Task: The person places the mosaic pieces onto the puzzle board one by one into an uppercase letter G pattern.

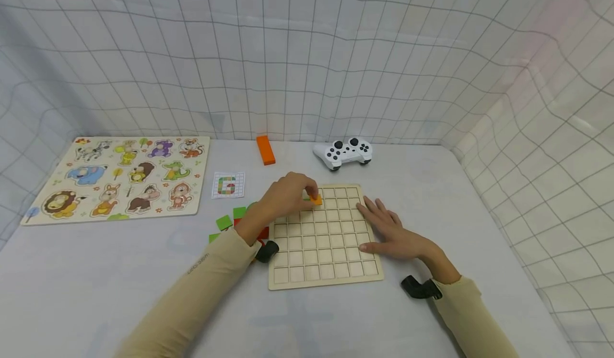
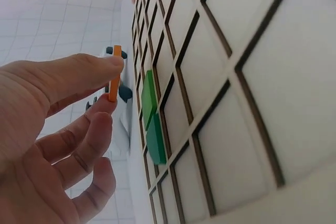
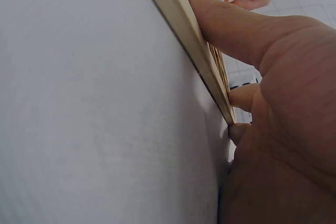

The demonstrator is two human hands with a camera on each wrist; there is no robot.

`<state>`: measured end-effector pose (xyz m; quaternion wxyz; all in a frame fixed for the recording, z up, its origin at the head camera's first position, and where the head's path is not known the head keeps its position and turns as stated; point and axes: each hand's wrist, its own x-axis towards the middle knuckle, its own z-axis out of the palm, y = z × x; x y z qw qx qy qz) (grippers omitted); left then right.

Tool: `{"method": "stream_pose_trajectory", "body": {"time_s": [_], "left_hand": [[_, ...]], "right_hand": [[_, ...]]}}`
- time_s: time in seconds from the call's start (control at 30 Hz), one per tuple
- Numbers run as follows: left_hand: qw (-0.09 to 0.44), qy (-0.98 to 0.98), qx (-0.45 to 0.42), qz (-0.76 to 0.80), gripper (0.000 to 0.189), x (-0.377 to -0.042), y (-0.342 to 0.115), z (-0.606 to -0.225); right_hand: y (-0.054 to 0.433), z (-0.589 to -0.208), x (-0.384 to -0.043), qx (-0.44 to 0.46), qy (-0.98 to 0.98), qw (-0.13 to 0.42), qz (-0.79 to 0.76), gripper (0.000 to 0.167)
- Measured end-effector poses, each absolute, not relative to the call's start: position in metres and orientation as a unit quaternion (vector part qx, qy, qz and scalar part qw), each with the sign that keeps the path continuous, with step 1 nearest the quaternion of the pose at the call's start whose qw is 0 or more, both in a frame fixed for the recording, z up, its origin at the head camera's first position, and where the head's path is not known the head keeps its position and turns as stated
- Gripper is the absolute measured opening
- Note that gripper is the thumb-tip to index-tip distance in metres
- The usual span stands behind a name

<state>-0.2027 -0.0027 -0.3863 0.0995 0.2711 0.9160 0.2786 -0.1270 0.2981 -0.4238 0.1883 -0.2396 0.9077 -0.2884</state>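
Between thumb and forefinger, my left hand (image 1: pixel 286 197) pinches a thin orange tile (image 2: pixel 113 88) on its edge. It is held over the far rows of a wooden grid board (image 1: pixel 325 257). In the left wrist view, a green square tile (image 2: pixel 149 97) and a darker green tile (image 2: pixel 155 141) sit side by side in cells of the board. My right hand (image 1: pixel 394 237) rests at the board's right edge, fingers extended, with the thumb (image 3: pixel 226 22) lying on the rim. Green tiles (image 1: pixel 224 222) and red tiles (image 1: pixel 263 233) lie left of the board, partly hidden by my left arm.
A pattern card (image 1: pixel 228 185) lies left of the board, and an orange block (image 1: pixel 266 150) stands behind it. A white game controller (image 1: pixel 343 153) is at the back. An animal puzzle board (image 1: pixel 117 179) covers the far left. Gridded cloth walls (image 1: pixel 307 54) enclose the table.
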Motion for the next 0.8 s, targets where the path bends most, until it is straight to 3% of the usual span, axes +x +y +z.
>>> {"method": "stream_pose_trajectory", "body": {"time_s": [0.8], "left_hand": [[0.119, 0.938, 0.241, 0.218, 0.006, -0.198, 0.017, -0.385]], "right_hand": [[0.299, -0.424, -0.126, -0.247, 0.905, 0.187, -0.291, 0.095]]}}
